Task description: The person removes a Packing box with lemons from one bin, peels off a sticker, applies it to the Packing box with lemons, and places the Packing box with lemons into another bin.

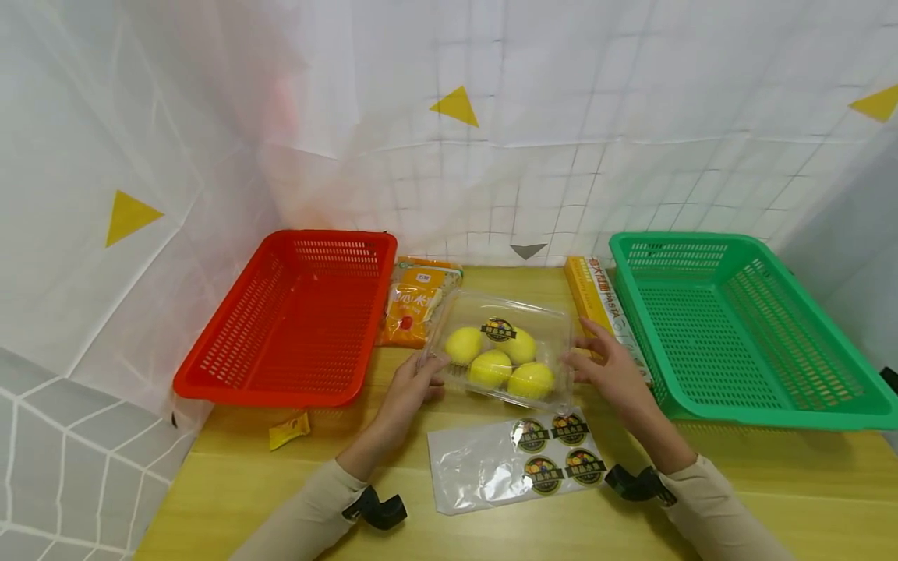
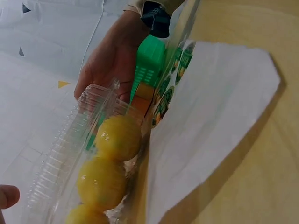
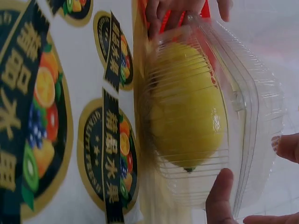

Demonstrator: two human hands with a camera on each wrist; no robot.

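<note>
Clear container [image 1: 550, 323] of yellow lemons [image 1: 490, 370] sat just forward of counter's [image 1: 351, 467] back edge, midway along. Left hand's [image 1: 405, 391] grip was loosely parted about container's left end, right hand's [image 1: 612, 372] parted at right end; exact contact hard to make out. Right hand partly hid pasta box [image 1: 600, 292]. Counter's front edge was cut off beyond sticker sheet [image 1: 473, 471].
</note>
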